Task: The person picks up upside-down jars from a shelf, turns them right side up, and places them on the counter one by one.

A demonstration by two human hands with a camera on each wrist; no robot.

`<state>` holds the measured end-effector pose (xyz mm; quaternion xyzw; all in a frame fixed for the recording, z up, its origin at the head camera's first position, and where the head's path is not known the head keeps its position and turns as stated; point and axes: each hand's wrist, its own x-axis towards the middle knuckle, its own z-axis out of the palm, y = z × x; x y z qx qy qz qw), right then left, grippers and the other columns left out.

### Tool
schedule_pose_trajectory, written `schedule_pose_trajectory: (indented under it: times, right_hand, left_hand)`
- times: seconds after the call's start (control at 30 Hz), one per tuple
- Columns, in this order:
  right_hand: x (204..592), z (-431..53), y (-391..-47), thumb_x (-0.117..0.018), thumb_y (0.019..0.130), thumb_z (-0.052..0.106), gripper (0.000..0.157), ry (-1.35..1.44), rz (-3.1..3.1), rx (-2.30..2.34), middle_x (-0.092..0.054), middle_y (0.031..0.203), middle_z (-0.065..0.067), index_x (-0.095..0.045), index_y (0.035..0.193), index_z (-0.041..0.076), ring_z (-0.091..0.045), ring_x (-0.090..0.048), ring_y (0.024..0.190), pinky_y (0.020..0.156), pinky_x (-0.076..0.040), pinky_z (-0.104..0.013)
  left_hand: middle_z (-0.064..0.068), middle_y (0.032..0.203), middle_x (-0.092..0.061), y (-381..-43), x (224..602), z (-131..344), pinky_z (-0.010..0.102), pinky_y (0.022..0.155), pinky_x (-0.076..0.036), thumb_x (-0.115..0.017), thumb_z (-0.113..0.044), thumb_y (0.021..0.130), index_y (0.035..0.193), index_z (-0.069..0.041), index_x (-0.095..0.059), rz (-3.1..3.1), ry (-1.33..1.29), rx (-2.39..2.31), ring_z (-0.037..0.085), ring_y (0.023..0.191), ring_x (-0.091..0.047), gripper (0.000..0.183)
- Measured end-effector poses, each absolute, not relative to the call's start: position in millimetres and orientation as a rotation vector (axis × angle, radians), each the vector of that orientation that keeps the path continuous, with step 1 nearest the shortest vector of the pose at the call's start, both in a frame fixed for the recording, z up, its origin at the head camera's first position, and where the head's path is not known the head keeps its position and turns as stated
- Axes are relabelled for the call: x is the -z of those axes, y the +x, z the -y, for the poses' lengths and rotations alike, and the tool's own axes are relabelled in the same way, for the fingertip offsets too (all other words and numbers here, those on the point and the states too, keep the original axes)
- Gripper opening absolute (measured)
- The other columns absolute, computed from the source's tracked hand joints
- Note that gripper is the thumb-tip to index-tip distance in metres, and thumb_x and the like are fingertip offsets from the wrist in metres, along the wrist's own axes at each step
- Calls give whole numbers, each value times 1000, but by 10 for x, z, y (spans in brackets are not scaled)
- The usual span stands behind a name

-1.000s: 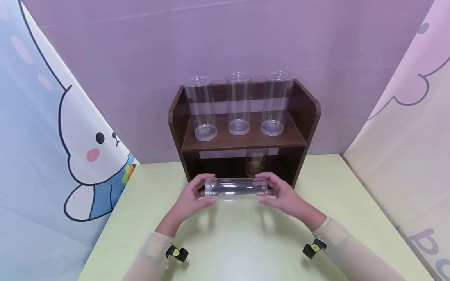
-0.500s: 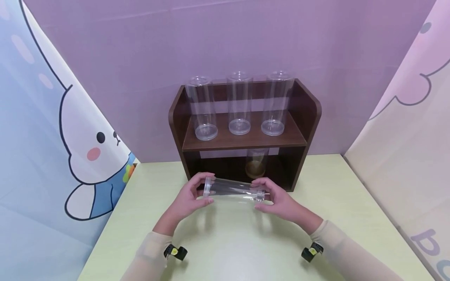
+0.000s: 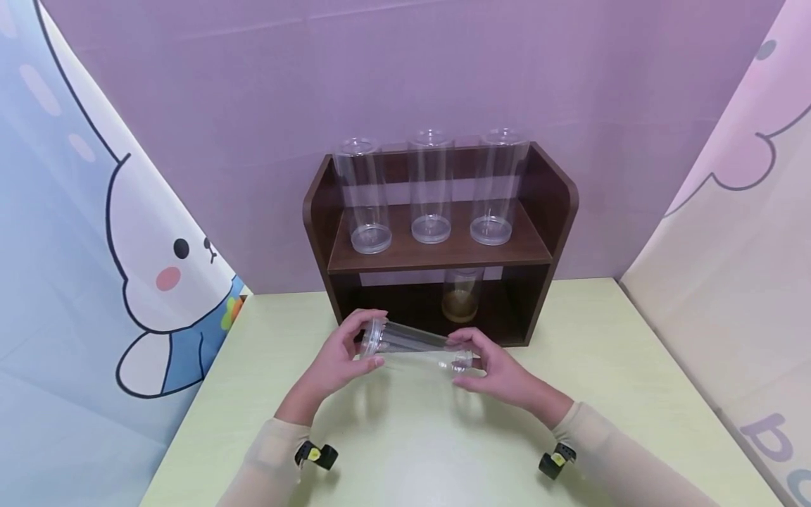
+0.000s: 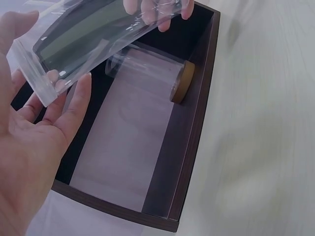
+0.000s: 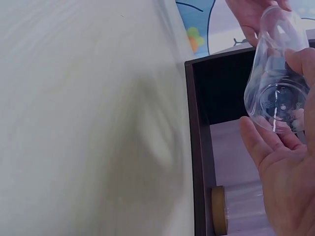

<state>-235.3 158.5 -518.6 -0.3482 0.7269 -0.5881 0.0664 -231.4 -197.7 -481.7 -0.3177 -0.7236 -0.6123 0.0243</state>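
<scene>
A clear plastic jar (image 3: 415,341) is held sideways above the table, just in front of the shelf's lower level. Its left end, with a ribbed translucent lid (image 4: 37,73), sits higher than its right end. My left hand (image 3: 338,355) grips the lid end between thumb and fingers. At the other end, my right hand (image 3: 497,366) holds the jar round its base (image 5: 280,103), thumb on the near side and fingers behind. Seen through the wall, the jar contains nothing.
A dark brown two-level shelf (image 3: 440,264) stands at the table's back against a purple curtain. Three clear jars, left (image 3: 370,239), middle (image 3: 431,229) and right (image 3: 491,229), stand on its upper level. Below is one clear jar with a brown lower end (image 3: 460,306).
The jar has tipped from level to slanting, its right end dropping. My right hand has moved slightly left and down with it; my left hand has barely shifted.
</scene>
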Motion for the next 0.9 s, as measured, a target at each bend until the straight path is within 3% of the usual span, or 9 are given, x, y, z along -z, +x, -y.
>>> schedule_pose_trajectory:
  times: [0.1,0.33,0.47,0.67,0.9]
  right_hand:
    - [5205,-1566,-2348,-86,93,-3,67,-1053,-2196,1774,-60,150,-15,-51,150,2,-45,-57,141,110,-57,-54]
    - [5197,-1560,-2316,-88,93,0,74,-1019,-2261,1700,-59,157,-9,-50,156,10,-33,-57,145,115,-53,-51]
    - [5222,-1577,-2316,-85,94,-4,73,-1050,-2273,1678,-58,157,-12,-49,156,5,-39,-57,145,114,-52,-60]
    - [5268,-1643,-2334,-83,95,-5,69,-1019,-2276,1673,-58,155,-12,-49,155,1,-54,-53,143,113,-51,-64]
    - [5273,-1722,-2327,-85,96,0,66,-997,-2306,1658,-59,155,-10,-53,153,5,-54,-54,142,114,-51,-64]
  left_hand:
    - [21,150,-54,-2305,4805,1976,38,97,-63,-79,18,89,158,-4,-52,2238,-967,1904,28,124,-61,77]
    - [24,151,-56,-2264,4760,2003,37,92,-64,-80,13,92,160,-3,-47,2234,-939,1912,32,120,-62,77]
    - [20,150,-55,-2258,4757,2059,35,91,-63,-81,11,92,161,-4,-50,2265,-920,1835,29,120,-61,77]
    - [10,144,-58,-2233,4731,2160,34,91,-63,-84,5,93,161,-13,-55,2351,-868,1687,28,121,-59,76]
    - [0,144,-60,-2199,4626,2265,42,95,-62,-88,-10,94,161,-29,-57,2510,-800,1477,28,122,-60,77]
